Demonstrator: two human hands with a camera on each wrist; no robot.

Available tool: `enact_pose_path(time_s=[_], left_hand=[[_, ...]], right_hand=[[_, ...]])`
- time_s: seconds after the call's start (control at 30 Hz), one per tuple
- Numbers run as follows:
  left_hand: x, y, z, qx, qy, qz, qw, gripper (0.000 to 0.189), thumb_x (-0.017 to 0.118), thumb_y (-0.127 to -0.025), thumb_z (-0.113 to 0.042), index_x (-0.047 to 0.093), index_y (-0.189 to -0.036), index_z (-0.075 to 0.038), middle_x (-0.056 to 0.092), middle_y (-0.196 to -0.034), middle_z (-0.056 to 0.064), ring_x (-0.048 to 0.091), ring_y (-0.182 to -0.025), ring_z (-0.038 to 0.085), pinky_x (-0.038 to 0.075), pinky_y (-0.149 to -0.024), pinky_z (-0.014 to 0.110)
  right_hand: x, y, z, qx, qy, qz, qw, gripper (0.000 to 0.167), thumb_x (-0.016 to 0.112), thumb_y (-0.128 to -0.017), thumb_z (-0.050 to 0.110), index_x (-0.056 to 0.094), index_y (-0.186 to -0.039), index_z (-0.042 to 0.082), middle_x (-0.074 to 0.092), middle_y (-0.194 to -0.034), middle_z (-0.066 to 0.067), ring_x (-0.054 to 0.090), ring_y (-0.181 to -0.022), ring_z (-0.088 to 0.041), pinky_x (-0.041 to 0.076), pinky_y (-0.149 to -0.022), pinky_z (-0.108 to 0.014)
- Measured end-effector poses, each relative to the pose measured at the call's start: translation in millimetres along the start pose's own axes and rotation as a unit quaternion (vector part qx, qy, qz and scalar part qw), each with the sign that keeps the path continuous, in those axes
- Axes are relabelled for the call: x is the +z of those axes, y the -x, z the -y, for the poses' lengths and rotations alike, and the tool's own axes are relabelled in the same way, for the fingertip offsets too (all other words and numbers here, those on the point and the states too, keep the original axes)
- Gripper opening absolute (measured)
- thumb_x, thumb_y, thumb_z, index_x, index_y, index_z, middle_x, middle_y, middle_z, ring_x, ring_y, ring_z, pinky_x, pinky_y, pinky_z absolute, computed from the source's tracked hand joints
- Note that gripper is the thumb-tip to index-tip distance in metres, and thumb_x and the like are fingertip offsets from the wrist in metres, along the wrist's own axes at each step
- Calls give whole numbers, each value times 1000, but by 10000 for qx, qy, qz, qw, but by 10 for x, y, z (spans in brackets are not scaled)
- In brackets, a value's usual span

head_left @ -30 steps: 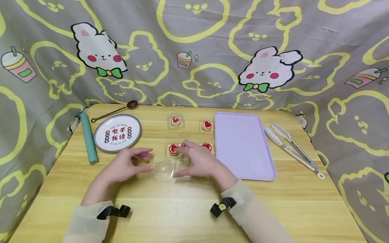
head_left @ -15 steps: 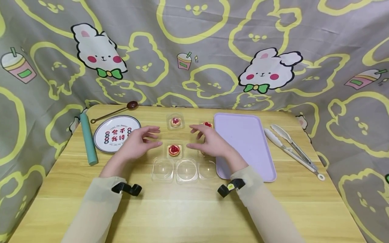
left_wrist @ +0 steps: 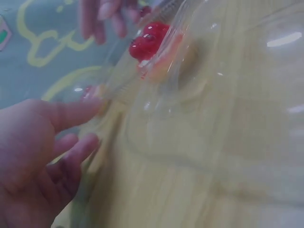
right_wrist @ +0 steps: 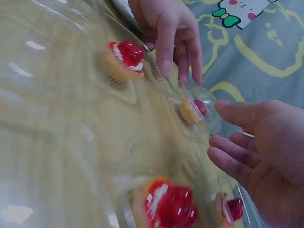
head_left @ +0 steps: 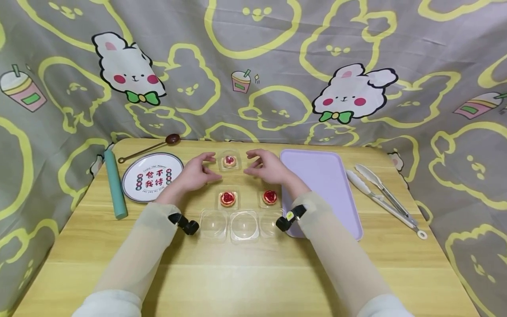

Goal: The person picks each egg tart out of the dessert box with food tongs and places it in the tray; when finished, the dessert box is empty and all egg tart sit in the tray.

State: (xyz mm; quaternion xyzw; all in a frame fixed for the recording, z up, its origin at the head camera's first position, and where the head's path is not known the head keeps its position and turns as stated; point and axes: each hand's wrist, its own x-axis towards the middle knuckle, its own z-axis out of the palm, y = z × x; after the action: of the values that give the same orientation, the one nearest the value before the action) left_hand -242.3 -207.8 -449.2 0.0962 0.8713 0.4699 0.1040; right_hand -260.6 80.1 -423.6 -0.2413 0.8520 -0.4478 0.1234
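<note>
At the back of the table, a small tart with red fruit (head_left: 229, 161) sits in a clear plastic box. My left hand (head_left: 200, 171) is just left of this box, thumb and fingers apart. My right hand (head_left: 266, 166) is to its right, also with parted fingers. Neither hand visibly holds anything. Closer in, a left front tart (head_left: 227, 199) and a right front tart (head_left: 270, 197) lie in shallow clear trays. Another tart (right_wrist: 230, 209) shows near the right hand in the right wrist view; that hand hides it from the head view.
Joined clear plastic domes (head_left: 244, 224) lie nearest me, in front of the tarts. A lilac tray (head_left: 317, 176) and metal tongs (head_left: 386, 200) are on the right. The left side has a printed plate (head_left: 152, 177), a green rolling pin (head_left: 115, 185) and a brown long-handled spoon (head_left: 150, 147).
Both hands have moved away from me, from the clear domes to either side of the back tart. The right front tart, earlier covered by the right hand, is visible again.
</note>
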Motion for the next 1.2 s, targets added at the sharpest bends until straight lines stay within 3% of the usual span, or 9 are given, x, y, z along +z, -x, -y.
enact_pose_path(time_s=[0.2,0.43,0.57,0.67,0.87,1.03,1.2], left_hand=[[121,-185,-19,-114,-312,-31,9994,103,93,-83,-13,30,-166,-8,51,-154,16,70,-92,23,57,-90,42],[218,-276,-3,13,-349,9,9994,99,94,-81,-16,38,-162,-11,55,-147,14,68,-86,23,56,-83,39],[198,-272,27,-52,-153,76,9998,93,95,-81,-15,43,-159,-5,57,-142,14,68,-88,24,57,-82,38],[169,-273,46,-140,-2,216,9997,87,95,-80,-13,49,-154,-1,58,-139,15,67,-90,24,57,-81,37],[119,-315,80,-214,158,418,9988,79,94,-81,-12,55,-149,-5,56,-135,13,63,-93,23,53,-79,32],[85,-337,106,-223,275,453,9983,79,94,-80,-9,56,-149,-8,56,-131,13,61,-90,23,52,-78,32],[76,-338,120,-237,79,457,9986,79,97,-77,-13,60,-147,-8,57,-135,14,61,-87,23,51,-82,36]], right_hand=[[68,-179,50,460,-176,189,9986,78,81,-96,14,39,-159,-5,67,-131,-23,72,-104,-23,61,-82,-32],[200,-217,84,685,-47,171,9975,92,83,-91,8,27,-163,-6,46,-157,-23,72,-102,-22,60,-87,-30],[250,-244,83,771,-68,80,9970,94,86,-88,7,29,-161,-7,51,-150,-22,72,-100,-23,60,-89,-31],[275,-283,73,742,246,115,9969,94,90,-86,14,34,-159,-9,54,-145,-21,71,-98,-21,57,-95,-32],[293,-366,56,693,554,177,9959,92,93,-83,17,42,-154,-12,59,-140,-25,64,-96,-23,49,-108,-36],[305,-422,17,793,351,242,9959,87,94,-83,18,48,-152,-10,64,-131,-22,62,-102,-25,50,-105,-36],[317,-440,3,797,268,192,9963,84,95,-81,16,52,-149,-9,66,-123,-17,63,-102,-23,52,-100,-34]])
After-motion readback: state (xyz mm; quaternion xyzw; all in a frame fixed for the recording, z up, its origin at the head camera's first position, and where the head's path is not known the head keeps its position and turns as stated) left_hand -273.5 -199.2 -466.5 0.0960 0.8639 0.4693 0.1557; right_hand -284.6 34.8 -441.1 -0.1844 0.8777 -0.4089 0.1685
